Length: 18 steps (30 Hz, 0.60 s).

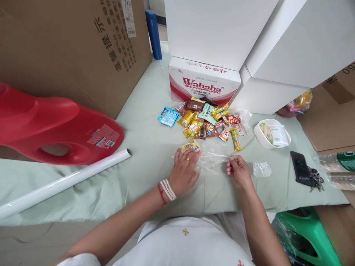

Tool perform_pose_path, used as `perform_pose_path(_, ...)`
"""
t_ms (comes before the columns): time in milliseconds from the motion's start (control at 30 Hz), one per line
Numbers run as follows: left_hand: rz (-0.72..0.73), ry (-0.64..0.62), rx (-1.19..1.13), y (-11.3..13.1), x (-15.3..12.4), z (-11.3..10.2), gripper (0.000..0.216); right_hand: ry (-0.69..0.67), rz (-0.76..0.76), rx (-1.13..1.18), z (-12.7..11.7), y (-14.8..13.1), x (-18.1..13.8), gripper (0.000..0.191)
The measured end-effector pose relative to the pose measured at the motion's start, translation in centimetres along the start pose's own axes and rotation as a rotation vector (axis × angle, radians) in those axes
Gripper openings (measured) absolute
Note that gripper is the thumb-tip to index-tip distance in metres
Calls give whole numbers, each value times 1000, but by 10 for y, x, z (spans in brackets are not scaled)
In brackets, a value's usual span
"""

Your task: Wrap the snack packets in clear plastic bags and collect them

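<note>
A clear plastic bag (212,157) lies flat on the green cloth between my two hands. My right hand (239,170) pinches the bag's right end between thumb and fingers. My left hand (184,170), wearing a ring and bracelets, rests with fingers stretched out over the bag's left end. Under those fingertips is a yellow snack packet (190,145), partly covered by the hand; whether it is inside the bag I cannot tell. Just beyond lies a pile of wrapped snacks (209,127), with blue sachets (168,116) at its left. A crumpled clear wrapper (262,169) lies right of my right hand.
Behind the snacks stands a Wahaha carton (204,83) below white boxes (216,29). A white bowl (257,135) holding packets, a phone (299,166) and keys (316,179) sit right. Left are a red plastic jug (83,114), a white roll (69,183) and a large cardboard box (69,55).
</note>
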<state>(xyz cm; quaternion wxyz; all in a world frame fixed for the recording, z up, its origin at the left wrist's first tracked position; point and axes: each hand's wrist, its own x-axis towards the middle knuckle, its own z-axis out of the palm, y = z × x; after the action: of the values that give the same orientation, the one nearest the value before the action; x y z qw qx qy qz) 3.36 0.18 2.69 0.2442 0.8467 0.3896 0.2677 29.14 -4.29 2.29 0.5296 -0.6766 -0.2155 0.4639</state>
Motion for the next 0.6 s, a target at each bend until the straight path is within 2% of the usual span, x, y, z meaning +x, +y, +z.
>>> perform_pose_path(67, -31, -95, -50, -10, 13, 4, 36, -2, 11, -36, -8, -2, 5, 43)
perform_pose_path(100, -2, -127, -103, -16, 17, 4, 28, 15, 14, -49, -13, -4, 9, 43)
perform_pose_path(167, 103, -177, -235, -28, 18, -2, 24, 67, 15, -65, -25, -7, 17, 41)
perform_pose_path(267, 166, -234, -399, -39, 5, -15, 23, 120, 21, -107, -43, -12, 19, 41)
perform_pose_path(333, 157, -287, -441, -44, -7, -20, 20, 74, 13, -198, -55, -18, 9, 43)
perform_pose_path(400, 150, -326, -450, -45, -18, -20, 24, 49, -63, -378, -68, -24, -6, 45)
perform_pose_path(467, 98, -300, -460, -44, -24, -15, 30, 192, -233, -626, -85, -29, -19, 46)
perform_pose_path(533, -28, -211, -456, -42, -25, -6, 34, 453, -396, -864, -104, -29, -20, 49)
perform_pose_path(600, -138, -156, -399, -37, -23, 4, 40, 609, -398, -1044, -122, -22, -9, 58)
